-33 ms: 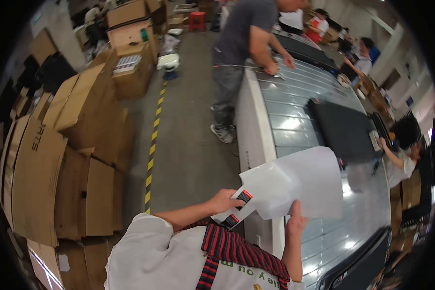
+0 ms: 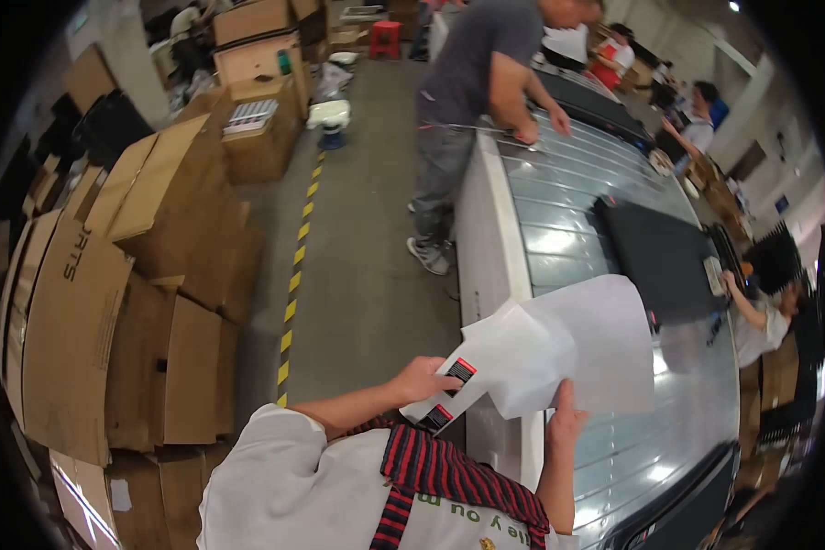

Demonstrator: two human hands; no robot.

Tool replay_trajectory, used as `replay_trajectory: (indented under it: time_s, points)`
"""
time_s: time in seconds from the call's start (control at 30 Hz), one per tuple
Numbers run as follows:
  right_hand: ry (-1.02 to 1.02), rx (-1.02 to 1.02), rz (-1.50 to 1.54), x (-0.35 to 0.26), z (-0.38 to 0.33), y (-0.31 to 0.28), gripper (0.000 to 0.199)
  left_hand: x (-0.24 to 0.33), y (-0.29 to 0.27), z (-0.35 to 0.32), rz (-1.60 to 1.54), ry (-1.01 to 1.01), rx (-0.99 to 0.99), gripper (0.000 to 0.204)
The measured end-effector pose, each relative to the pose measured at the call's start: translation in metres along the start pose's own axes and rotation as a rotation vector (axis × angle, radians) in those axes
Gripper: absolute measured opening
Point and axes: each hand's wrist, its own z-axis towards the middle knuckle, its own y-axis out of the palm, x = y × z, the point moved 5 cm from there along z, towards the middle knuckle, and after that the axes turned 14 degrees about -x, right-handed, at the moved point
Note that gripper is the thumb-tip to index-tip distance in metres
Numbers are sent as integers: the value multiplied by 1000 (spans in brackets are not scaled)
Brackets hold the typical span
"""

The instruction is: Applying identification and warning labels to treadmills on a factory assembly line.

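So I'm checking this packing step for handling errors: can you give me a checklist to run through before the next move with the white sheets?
1. Left hand grips the white paper sheets at the red-and-black labelled corner: ok.
2. Right hand supports the lower edge: ok.
3. Sheets flat and aligned: not ok, they fan apart.
4. Grey ribbed conveyor table under the sheets bare: ok.
5. Black flat panel apart from the sheets: ok.
6. Number of sheets: cannot tell.

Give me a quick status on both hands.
Left hand grips white sheets with labels. Right hand pinches their lower edge. Conveyor table beneath.
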Motion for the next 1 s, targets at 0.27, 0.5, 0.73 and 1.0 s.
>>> replay_trajectory:
  time_s: [0.27, 0.5, 0.73, 1.0]
  points:
    - [-198, -410, -225, -41, 106, 165, 26, 73, -156, -68, -4, 384, 259, 29]
    - [-148, -826, 33, -53, 193, 296, 29, 92, -254, -48, -148, 215, 457, 22]
    - [-26, -1094, 111, -70, 297, 430, 33, 146, -376, -44, -206, 435, 789, 40]
    - [165, -1420, 243, -94, 382, 598, 38, 160, -497, -47, -502, 416, 847, 24]
